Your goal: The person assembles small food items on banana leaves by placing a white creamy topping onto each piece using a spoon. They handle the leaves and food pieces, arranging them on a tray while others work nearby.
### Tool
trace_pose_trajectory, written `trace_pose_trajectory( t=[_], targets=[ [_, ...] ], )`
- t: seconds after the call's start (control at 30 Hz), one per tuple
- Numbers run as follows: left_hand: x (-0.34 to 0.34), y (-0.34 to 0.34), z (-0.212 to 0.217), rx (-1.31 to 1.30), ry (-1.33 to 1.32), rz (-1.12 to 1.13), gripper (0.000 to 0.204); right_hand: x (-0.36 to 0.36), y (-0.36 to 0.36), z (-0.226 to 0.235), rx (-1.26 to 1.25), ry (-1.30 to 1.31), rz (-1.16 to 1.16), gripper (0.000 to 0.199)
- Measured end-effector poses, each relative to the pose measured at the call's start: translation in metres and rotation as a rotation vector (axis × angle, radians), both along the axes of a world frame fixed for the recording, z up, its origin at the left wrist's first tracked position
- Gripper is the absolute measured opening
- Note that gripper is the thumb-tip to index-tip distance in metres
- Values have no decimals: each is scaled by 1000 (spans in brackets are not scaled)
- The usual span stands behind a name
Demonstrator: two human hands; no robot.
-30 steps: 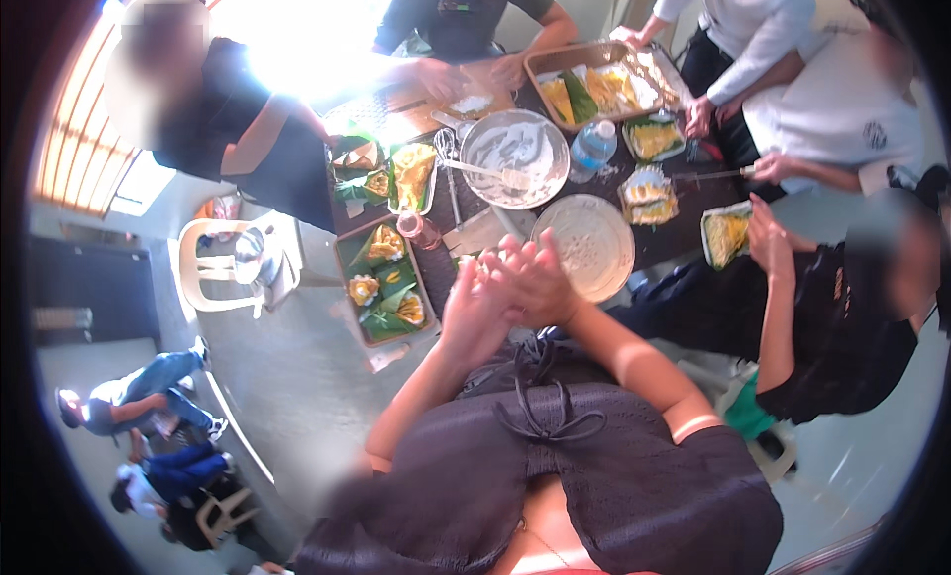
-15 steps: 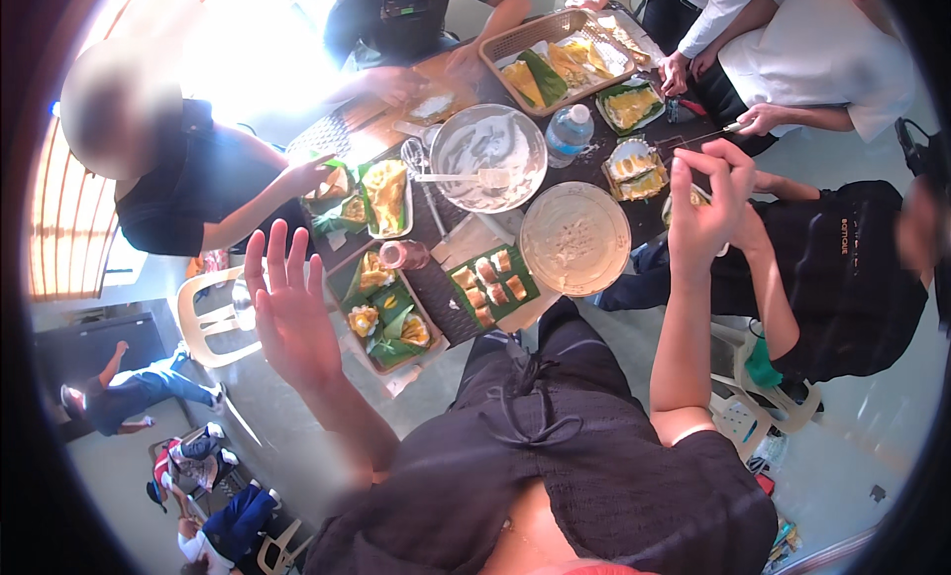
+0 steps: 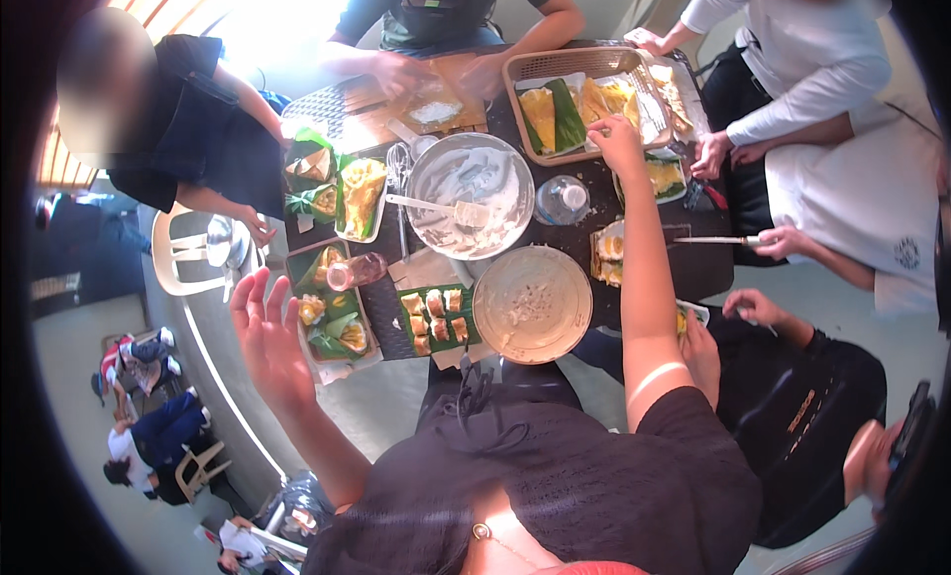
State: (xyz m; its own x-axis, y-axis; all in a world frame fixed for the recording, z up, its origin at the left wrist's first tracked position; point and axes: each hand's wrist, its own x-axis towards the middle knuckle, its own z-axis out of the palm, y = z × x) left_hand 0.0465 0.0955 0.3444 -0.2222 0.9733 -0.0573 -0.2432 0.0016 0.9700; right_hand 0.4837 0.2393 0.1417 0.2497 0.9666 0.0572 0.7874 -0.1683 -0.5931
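My left hand [image 3: 265,342] is raised at the left, above the floor beside the table. Its fingers are spread and it holds nothing. My right arm stretches far across the table. The right hand [image 3: 619,144] hovers at the front edge of a tan woven basket [image 3: 545,159], fingers loosely bent with nothing visible in them. Inside the basket lie yellow folded wraps [image 3: 606,100] and a green leaf strip [image 3: 565,117]. A leaf-lined tray of yellow food [image 3: 666,177] is partly behind my right forearm.
Nearest me are a round beige pan [image 3: 533,303] and a leaf with several cut rolls [image 3: 436,317]. Behind stand a cream-smeared bowl [image 3: 505,169] with a spatula [image 3: 466,213] and a water bottle [image 3: 563,199]. People surround the table; one holds a knife [image 3: 718,240] at the right.
My right hand has moved forward and left, from the table's right side to the basket. My left hand stays raised, slightly lower. The view has shifted, and the person at the left has drawn an arm back.
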Motion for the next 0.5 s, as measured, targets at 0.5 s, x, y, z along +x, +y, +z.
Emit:
trace_pose_trajectory(
  t=[0.5],
  targets=[
    [41, -11, -12, -130, 189, 141, 46, -14, 62, -89, -360, -160, -20, 25]
  ],
)
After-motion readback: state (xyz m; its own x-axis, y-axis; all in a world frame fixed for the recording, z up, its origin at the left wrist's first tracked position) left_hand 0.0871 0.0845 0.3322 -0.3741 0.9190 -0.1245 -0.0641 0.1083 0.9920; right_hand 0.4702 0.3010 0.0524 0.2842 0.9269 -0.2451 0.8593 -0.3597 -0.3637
